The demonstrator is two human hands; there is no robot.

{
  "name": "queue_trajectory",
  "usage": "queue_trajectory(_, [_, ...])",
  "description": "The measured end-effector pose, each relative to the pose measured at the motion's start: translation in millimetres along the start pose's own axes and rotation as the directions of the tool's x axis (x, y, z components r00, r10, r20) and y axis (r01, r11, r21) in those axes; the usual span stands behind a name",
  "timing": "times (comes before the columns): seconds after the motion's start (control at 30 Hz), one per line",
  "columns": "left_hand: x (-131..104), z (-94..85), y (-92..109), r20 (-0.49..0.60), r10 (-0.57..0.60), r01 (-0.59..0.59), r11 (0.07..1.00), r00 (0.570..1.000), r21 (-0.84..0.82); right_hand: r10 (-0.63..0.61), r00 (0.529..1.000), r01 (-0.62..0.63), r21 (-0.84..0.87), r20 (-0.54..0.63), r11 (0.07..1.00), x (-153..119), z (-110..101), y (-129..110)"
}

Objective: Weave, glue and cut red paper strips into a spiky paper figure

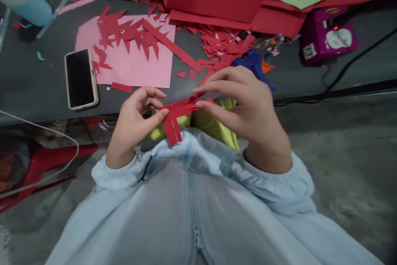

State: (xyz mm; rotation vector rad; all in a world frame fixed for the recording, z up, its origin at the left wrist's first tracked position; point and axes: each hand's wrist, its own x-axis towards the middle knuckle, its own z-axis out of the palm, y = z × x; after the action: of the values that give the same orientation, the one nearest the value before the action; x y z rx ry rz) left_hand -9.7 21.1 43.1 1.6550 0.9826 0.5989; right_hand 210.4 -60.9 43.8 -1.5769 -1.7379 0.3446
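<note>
We pinched the red strips (178,112) between left hand (133,126) and right hand (245,108), seemingly mid-fold; phone (81,78) at ten o'clock. Next needed a firmer crease.

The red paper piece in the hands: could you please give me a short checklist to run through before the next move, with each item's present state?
1. Left hand grips the red paper piece: ok, thumb and fingers pinch its left end.
2. Right hand grips it: ok, fingertips pinch the right end.
3. Piece clear of the table: ok, held above the lap, in front of the edge.
4. Cut strips intact: ok on the hanging part; cannot tell under the fingers.
5. Phone away from the scraps: ok, it lies beside the pink sheet.
6. Scissors within reach: cannot tell, none visible.
</note>
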Motion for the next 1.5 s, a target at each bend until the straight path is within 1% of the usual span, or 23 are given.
queue_trajectory(0.07, [-0.9,0.8,1.2,0.03,0.004,-0.004,1.0,1.0,-0.003,-0.037,0.996,0.039,-0.022,0.079,0.999,4.1,4.7,-2.2])
queue_trajectory(0.17, [-1.9,0.4,1.7,0.06,0.021,-0.021,1.0,0.998,-0.003,-0.073,0.988,0.068,0.038,0.136,0.997,8.1,8.2,0.2])
queue_trajectory(0.27, [-1.2,-0.3,-0.5,0.082,0.078,-0.078,0.997,0.994,-0.006,-0.091,0.984,0.072,0.122,0.152,0.99,9.9,10.4,3.6])
queue_trajectory(0.37, [0.4,-0.1,-4.0,0.088,0.133,-0.131,0.991,0.987,-0.019,-0.091,0.985,0.065,0.17,0.149,0.983,10.1,12.7,4.7])
queue_trajectory(0.53, [2.3,1.7,-7.4,0.09,0.139,-0.135,0.99,0.986,-0.042,-0.069,0.99,0.044,0.201,0.122,0.979,7.7,17.1,4.8])
queue_trajectory(0.73, [3.1,6.5,-8.4,0.106,0.078,-0.071,0.995,0.991,-0.067,-0.008,1.0,0.001,0.228,0.026,0.974,5.5,23.7,3.8])
queue_trajectory(0.9, [3.8,11.2,-9.4,0.096,0.058,-0.051,0.996,0.994,-0.079,0.044,0.998,-0.034,0.206,-0.048,0.978,5.7,28.4,2.3])
queue_trajectory(1.0, [3.9,10.6,-10.7,0.078,0.037,-0.031,0.997,0.996,-0.07,0.093,0.984,-0.07,0.155,-0.149,0.985,5.6,27.0,8.4])
queue_trajectory(1.07, [3.5,8.6,-12.1,0.059,0.022,-0.018,0.998,0.998,-0.063,0.141,0.963,-0.119,0.106,-0.23,0.987,4.9,21.2,16.1])
queue_trajectory(1.1, [3.1,7.5,-12.9,0.049,0.014,-0.011,0.998,0.999,-0.061,0.177,0.944,-0.16,0.082,-0.278,0.984,4.3,16.8,20.2])
queue_trajectory(1.17, [2.1,5.6,-14.4,0.026,-0.004,0.006,0.998,1.0,-0.066,0.251,0.89,-0.241,0.075,-0.381,0.968,2.2,6.6,26.8])
queue_trajectory(1.2, [1.6,5.1,-15.1,0.013,-0.01,0.011,0.997,1.0,-0.072,0.286,0.868,-0.271,0.095,-0.407,0.958,0.8,1.7,28.4])
queue_trajectory(1.23, [1.2,5.0,-15.6,-0.005,-0.013,0.012,0.997,1.0,-0.079,0.31,0.828,-0.29,0.116,-0.467,0.95,-0.7,-2.3,28.4])
queue_trajectory(1.27, [0.9,5.4,-16.0,-0.022,-0.012,0.01,0.996,1.0,-0.086,0.316,0.824,-0.291,0.126,-0.47,0.948,-2.2,-4.9,26.9])
queue_trajectory(1.3, [0.7,6.3,-16.3,-0.043,-0.005,0.001,0.996,0.999,-0.093,0.303,0.828,-0.269,0.138,-0.472,0.953,-3.6,-5.7,23.9])
queue_trajectory(1.37, [0.5,9.4,-16.3,-0.086,0.014,-0.023,0.995,0.996,-0.101,0.247,0.892,-0.193,0.175,-0.379,0.965,-5.5,-1.7,14.8])
queue_trajectory(1.43, [0.2,13.5,-15.6,-0.128,0.033,-0.046,0.994,0.991,-0.103,0.175,0.967,-0.133,0.222,-0.186,0.966,-5.9,8.4,4.9])
queue_trajectory(1.5, [-0.7,17.6,-14.6,-0.165,0.049,-0.065,0.993,0.985,-0.095,0.123,0.985,-0.089,0.247,-0.122,0.965,-5.1,20.4,-2.2])
